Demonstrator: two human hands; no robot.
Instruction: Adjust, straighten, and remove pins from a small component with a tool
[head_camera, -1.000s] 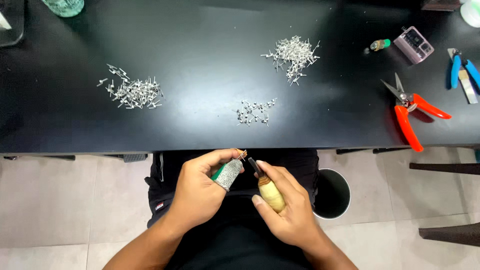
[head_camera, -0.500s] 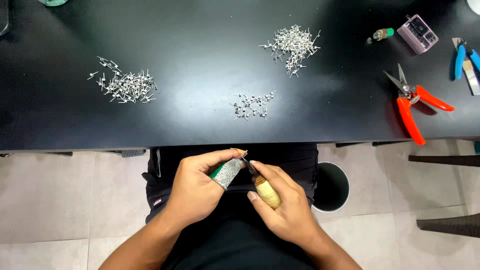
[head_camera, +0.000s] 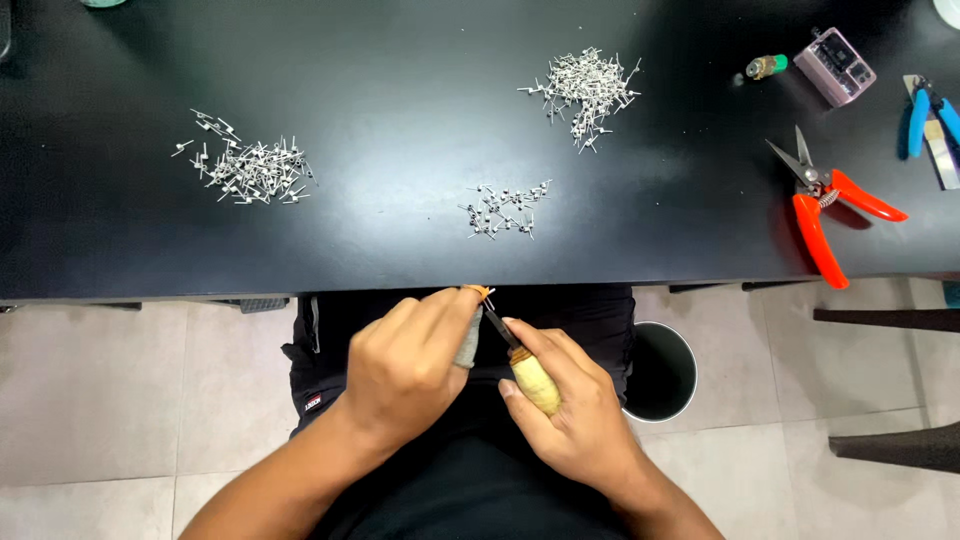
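Below the bench (head_camera: 400, 270) edge, my left hand (head_camera: 410, 365) pinches a grey-wrapped piece (head_camera: 468, 340) while my right hand (head_camera: 570, 410) grips a wooden-handled tool (head_camera: 530, 375), tip angled toward it.

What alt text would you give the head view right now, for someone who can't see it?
Over the lap, the left hand pinches a small grey piece while the right hand holds a wooden-handled tool against it. The black table above holds three piles of small metal parts and red-handled snips.

Black table (head_camera: 400, 60) with silvery pin heaps (head_camera: 250, 165); red-handled snips (head_camera: 830, 215) and blue-handled pliers (head_camera: 930, 110) at right; pale yellow tool handle (head_camera: 537, 385) low centre.
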